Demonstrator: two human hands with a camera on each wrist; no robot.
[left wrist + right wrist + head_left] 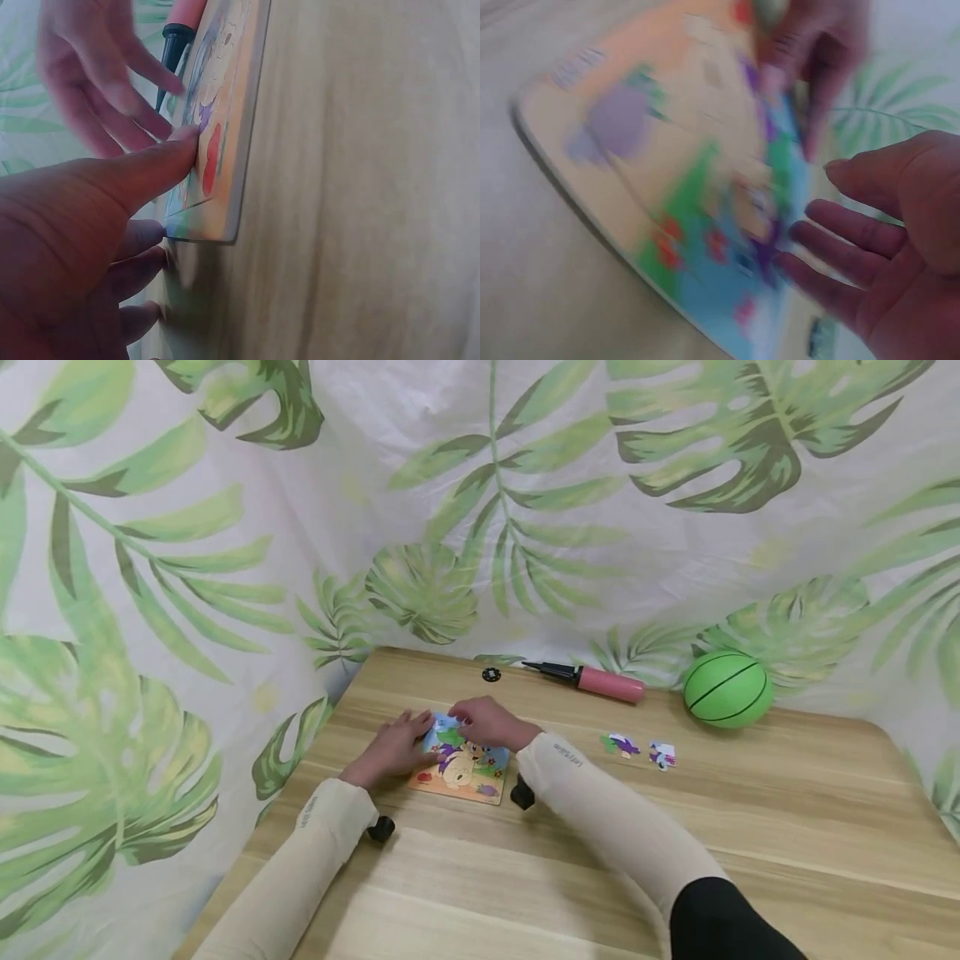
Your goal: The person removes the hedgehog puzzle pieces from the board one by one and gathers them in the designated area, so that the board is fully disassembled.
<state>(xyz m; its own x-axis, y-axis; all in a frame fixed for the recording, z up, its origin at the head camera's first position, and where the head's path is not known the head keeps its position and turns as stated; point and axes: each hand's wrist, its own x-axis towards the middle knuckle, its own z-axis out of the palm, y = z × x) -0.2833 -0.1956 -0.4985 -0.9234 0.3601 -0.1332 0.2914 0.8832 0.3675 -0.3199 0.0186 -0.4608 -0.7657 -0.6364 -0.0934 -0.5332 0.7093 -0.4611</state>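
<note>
A jigsaw puzzle (442,786), a thin board with a cartoon animal, flowers and fruit, lies on the table's left part. My left hand (392,747) holds it at the left side. In the left wrist view the thumb (161,161) presses on the picture, while fingertips of that hand meet the edge. Over the board's far edge is my right hand (491,724), its fingers loosely bent and spread apart in the right wrist view; no piece shows between them. Two groups of puzzle pieces, one purple and green (621,744), one white and purple (662,755), lie right of the board.
A pink hand pump (611,684) with a black nozzle lies along the table's back edge. Right of it sits a green ball (727,689). A small black disc (491,674) lies behind the puzzle. Leaf-patterned cloth (525,527) hangs behind the wooden table (750,827).
</note>
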